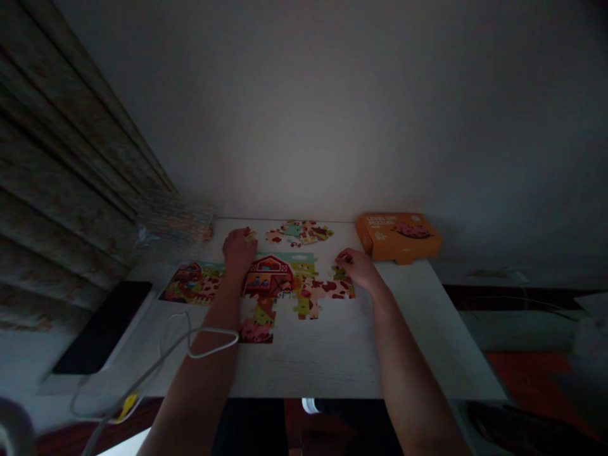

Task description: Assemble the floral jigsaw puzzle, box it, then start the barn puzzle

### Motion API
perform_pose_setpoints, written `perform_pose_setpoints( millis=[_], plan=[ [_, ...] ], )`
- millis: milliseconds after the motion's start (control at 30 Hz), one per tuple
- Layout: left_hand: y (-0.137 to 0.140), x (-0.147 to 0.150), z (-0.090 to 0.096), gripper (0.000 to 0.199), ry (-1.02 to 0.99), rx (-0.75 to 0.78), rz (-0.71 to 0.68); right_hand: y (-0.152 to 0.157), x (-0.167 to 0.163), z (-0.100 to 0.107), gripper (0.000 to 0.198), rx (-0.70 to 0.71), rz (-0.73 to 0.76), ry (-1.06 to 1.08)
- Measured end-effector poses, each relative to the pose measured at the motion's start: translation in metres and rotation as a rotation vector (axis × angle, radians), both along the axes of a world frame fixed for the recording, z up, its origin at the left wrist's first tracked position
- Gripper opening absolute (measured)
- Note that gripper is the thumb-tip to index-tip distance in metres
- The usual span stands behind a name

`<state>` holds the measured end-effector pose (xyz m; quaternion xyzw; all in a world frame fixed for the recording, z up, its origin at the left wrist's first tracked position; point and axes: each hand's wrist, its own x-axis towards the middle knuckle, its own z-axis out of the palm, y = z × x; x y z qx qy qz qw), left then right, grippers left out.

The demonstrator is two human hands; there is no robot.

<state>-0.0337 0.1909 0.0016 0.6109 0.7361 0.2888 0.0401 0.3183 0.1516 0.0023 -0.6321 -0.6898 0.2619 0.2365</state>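
A partly joined jigsaw puzzle (268, 282) with a red barn and a spotted cow lies on the white table. My left hand (239, 252) is above its upper left side, fingers curled around a small puzzle piece (250, 236). At the puzzle's right edge, my right hand (358, 266) has thumb and fingers pinched together at a green puzzle piece (339, 273) over the cow; the fingertips partly hide the grip. Several loose puzzle pieces (301, 232) are heaped behind the puzzle, between my hands. My left forearm covers part of the puzzle.
An orange puzzle box (399, 237) stands at the back right. To the left are a picture card (194, 283), clear plastic packaging (173, 225) and a black phone-like device (104, 326). A white cable (161, 361) loops across my left forearm. A wall rises behind the table.
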Motion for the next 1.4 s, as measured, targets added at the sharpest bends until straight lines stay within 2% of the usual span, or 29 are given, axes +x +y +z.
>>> perform_pose_setpoints(
  millis=[67,133,233,333,467,667,867,1067,1200,1400],
  plan=[
    [-0.003,0.019,0.0,0.041,0.082,-0.021,-0.148,-0.001,-0.001,0.0,0.005,-0.001,0.001,-0.008],
    [-0.009,0.038,0.0,0.043,0.139,-0.106,-0.257,-0.001,-0.001,-0.001,0.004,-0.006,0.002,-0.019],
    [-0.016,0.053,0.0,0.041,0.167,-0.252,-0.331,-0.001,-0.001,-0.001,0.004,-0.004,-0.002,-0.03],
    [-0.018,0.054,0.001,0.034,0.171,-0.259,-0.309,-0.001,-0.001,-0.001,0.004,-0.007,0.0,-0.034],
    [-0.016,0.056,-0.001,0.029,0.155,-0.188,-0.218,-0.001,-0.001,-0.001,0.004,-0.007,0.001,-0.047],
    [-0.017,0.064,-0.001,0.025,0.174,-0.16,-0.082,0.0,-0.002,-0.002,0.004,0.005,-0.007,-0.077],
    [-0.015,0.057,0.006,0.017,0.163,-0.14,-0.062,-0.001,-0.003,-0.001,0.005,-0.005,0.007,-0.08],
    [-0.011,0.048,0.003,0.007,0.081,-0.113,-0.056,-0.002,-0.001,0.0,0.006,-0.013,0.022,-0.041],
    [-0.005,0.04,-0.003,0.019,-0.047,-0.092,-0.043,-0.002,0.0,0.003,0.007,-0.002,0.023,-0.037],
    [0.003,0.034,-0.01,0.037,-0.329,0.014,-0.134,-0.002,-0.005,0.008,0.008,0.039,-0.013,-0.006]
  ],
)
